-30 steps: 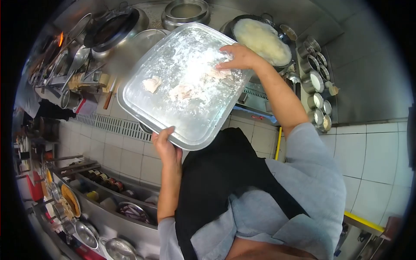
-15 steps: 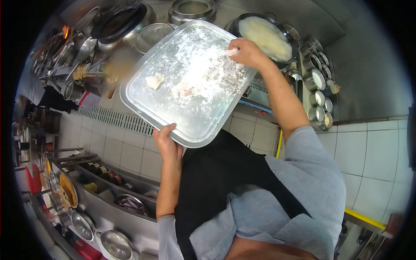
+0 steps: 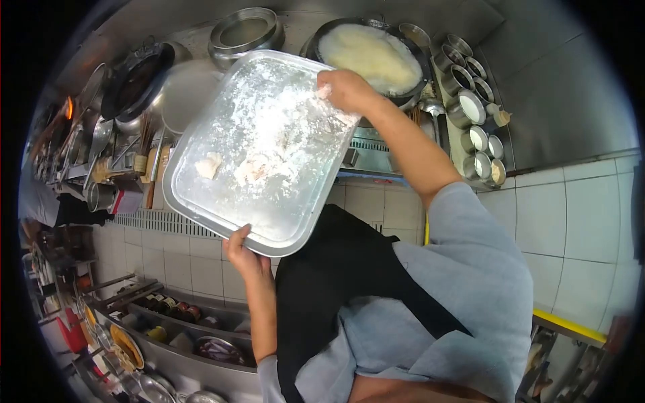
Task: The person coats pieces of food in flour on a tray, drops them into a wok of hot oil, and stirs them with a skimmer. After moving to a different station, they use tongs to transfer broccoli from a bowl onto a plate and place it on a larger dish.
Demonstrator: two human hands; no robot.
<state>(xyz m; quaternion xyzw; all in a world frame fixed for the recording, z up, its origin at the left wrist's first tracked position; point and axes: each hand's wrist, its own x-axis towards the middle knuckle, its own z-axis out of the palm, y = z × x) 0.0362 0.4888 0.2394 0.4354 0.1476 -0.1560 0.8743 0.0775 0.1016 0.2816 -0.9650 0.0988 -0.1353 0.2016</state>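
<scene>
A metal tray (image 3: 201, 201) dusted with white powder is held tilted in front of me. My left hand (image 3: 248, 258) grips its near edge, thumb on top and fingers underneath. At the tray's far right corner, my right hand (image 3: 346, 91) is closed with a small pale floured piece showing at its fingertips. Two floured pieces lie on the tray, a pale one (image 3: 208, 165) at the left and a pinkish one (image 3: 256, 169) near the middle. Just beyond my right hand is a wok of foamy pale yellow liquid (image 3: 369, 57).
Metal seasoning pots (image 3: 470, 107) line the right side of the stove. A lidded pot (image 3: 245, 33) and a dark wok (image 3: 134, 84) stand behind the tray, with a flame (image 3: 69, 107) at far left. A shelf unit with bottles (image 3: 175, 309) is at lower left.
The tray and both hands have shifted left and slightly down in view. The wok of foamy liquid also appears further left. Both floured pieces remain on the tray.
</scene>
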